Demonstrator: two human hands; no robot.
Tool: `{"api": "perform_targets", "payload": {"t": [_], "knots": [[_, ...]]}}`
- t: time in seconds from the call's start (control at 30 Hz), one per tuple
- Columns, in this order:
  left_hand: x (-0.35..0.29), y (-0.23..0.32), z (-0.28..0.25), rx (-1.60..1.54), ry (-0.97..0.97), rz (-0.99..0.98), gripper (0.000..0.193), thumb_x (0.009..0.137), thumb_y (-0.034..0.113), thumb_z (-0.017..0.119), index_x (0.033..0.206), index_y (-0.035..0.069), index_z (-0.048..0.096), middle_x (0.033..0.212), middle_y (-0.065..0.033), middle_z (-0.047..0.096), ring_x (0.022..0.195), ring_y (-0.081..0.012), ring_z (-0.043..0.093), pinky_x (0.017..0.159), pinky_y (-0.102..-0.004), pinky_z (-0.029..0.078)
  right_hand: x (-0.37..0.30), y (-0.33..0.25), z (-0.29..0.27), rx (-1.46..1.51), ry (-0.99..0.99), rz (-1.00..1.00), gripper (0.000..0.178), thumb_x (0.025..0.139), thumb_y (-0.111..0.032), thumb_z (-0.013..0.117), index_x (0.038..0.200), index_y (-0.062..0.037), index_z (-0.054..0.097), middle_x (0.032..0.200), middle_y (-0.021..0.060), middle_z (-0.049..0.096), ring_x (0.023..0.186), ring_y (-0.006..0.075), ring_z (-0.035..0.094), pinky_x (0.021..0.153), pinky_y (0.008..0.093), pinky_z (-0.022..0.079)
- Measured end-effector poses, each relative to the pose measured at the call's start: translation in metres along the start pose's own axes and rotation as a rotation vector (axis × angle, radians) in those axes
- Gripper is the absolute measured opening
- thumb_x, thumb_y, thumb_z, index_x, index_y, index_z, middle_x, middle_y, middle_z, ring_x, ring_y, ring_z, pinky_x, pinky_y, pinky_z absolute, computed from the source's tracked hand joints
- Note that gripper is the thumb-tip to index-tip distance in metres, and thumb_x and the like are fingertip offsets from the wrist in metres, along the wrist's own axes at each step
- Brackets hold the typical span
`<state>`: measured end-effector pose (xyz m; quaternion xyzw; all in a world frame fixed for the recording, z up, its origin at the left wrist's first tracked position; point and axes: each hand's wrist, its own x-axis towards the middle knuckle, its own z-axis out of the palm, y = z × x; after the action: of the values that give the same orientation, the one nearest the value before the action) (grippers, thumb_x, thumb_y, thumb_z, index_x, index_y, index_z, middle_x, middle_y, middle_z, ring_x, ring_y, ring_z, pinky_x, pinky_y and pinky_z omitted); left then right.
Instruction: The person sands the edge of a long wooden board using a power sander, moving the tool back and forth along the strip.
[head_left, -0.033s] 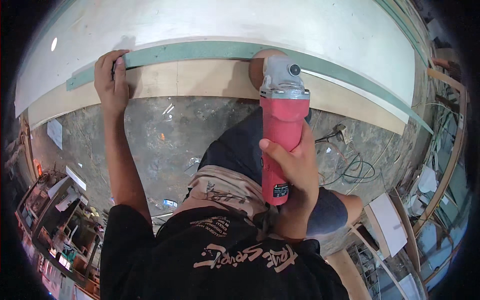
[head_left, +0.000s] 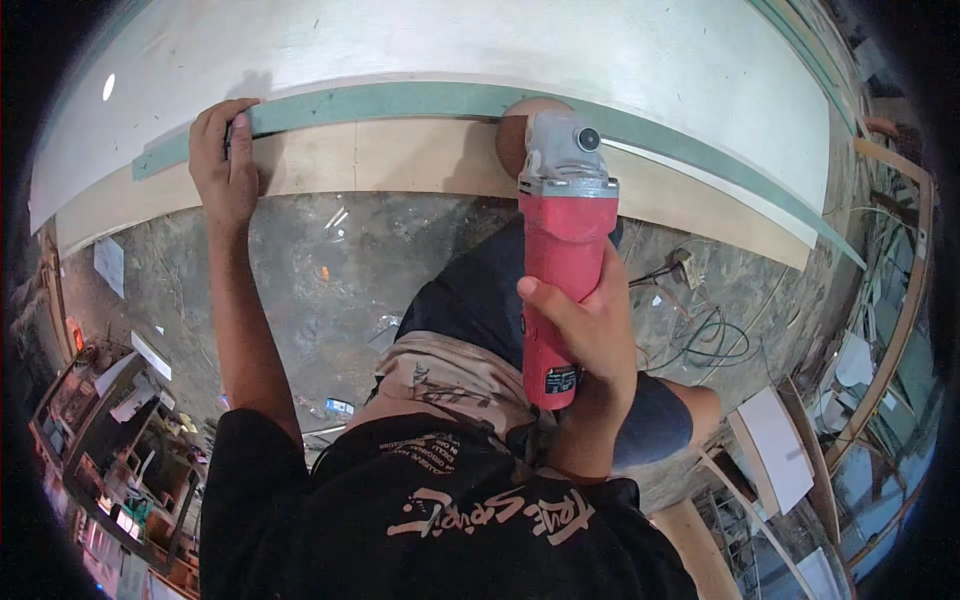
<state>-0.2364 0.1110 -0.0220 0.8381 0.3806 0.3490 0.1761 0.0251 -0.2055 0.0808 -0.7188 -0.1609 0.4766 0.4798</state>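
1. Long, flat sheet goods span the top: a smooth white panel (head_left: 420, 45) with faint scuffs, a matte green strip (head_left: 390, 100) lying lengthwise over it, and a pale, wood-toned board (head_left: 410, 155) along the near side. Their straight edges look bowed through the fisheye lens.
2. The floor (head_left: 310, 285) is grey, rough and stained, with pale scraps; a thin, dark green cable (head_left: 715, 338) coils loosely at right.
3. The angle grinder (head_left: 572, 225) stands out in front of the person, right of centre, its head over the green strip and its body reaching back toward the torso. The body is red, thick and rounded; the head is dull silver-grey metal with a round, dark-centred knob.
4. A round, tan-brown disc (head_left: 513, 150) shows beside the head, overlapping the strip in view; whether they touch, I cannot tell.
5. The right hand (head_left: 602, 345) is wrapped around the red body, thumb across its top.
6. The left hand (head_left: 222, 160) is on the green strip near its left end, fingers bent over it, thumb close by; whether they squeeze or merely press, I cannot tell.
7. A small black label (head_left: 561, 380) with pale print sits at the grinder's rear; the black T-shirt (head_left: 330, 530) carries large, pale, brush-like lettering.
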Motion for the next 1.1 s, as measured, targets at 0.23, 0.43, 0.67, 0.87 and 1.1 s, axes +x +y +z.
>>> {"api": "perform_targets", "payload": {"t": [0.23,0.43,0.67,0.87,1.1], "knots": [[-0.003,0.0,0.001,0.017,0.026,-0.021,0.02,0.104,0.01,0.057,0.114,0.004,0.074,0.115,-0.0132,0.07,0.111,-0.0293,0.064,0.1,-0.0389,0.049,-0.003,-0.01,0.007,0.01,-0.01,0.014,0.056,0.081,-0.016,0.086,0.127,0.0003,0.06,0.104,0.0071,0.069,0.091,0.0144,0.064,0.081,0.0323,0.054],[-0.002,0.001,0.001,0.016,0.014,-0.02,0.02,0.105,0.01,0.057,0.113,0.004,0.074,0.114,-0.0128,0.071,0.11,-0.0289,0.064,0.1,-0.0384,0.049,-0.002,-0.006,-0.003,-0.117,-0.008,-0.022,0.057,0.082,-0.019,0.087,0.128,0.0005,0.059,0.104,0.0074,0.069,0.092,0.0153,0.065,0.082,0.0331,0.054],[-0.001,0.002,0.002,0.027,0.015,-0.047,0.021,0.104,0.01,0.057,0.114,0.004,0.074,0.115,-0.0127,0.07,0.111,-0.0288,0.064,0.1,-0.0386,0.049,0.006,0.003,-0.003,-0.099,-0.051,-0.098,0.057,0.082,-0.022,0.087,0.125,0.0014,0.058,0.095,0.0058,0.069,0.077,0.015,0.068,0.071,0.0315,0.056],[-0.001,0.0,0.004,0.016,0.007,-0.043,0.021,0.103,0.013,0.057,0.114,0.004,0.074,0.115,-0.0129,0.07,0.111,-0.0291,0.064,0.099,-0.0385,0.049,0.005,0.005,-0.006,-0.071,-0.04,-0.101,0.056,0.083,-0.022,0.088,0.125,0.0009,0.059,0.096,0.0059,0.069,0.078,0.0149,0.068,0.072,0.0318,0.056],[-0.003,-0.003,0.003,0.007,0.026,-0.056,0.021,0.104,0.015,0.058,0.112,0.003,0.074,0.113,-0.0125,0.071,0.108,-0.0277,0.064,0.097,-0.038,0.049,0.007,0.003,0.001,-0.06,-0.06,-0.085,0.056,0.083,-0.019,0.086,0.127,0.002,0.06,0.108,0.0086,0.069,0.096,0.0166,0.064,0.09,0.0333,0.053]]}}
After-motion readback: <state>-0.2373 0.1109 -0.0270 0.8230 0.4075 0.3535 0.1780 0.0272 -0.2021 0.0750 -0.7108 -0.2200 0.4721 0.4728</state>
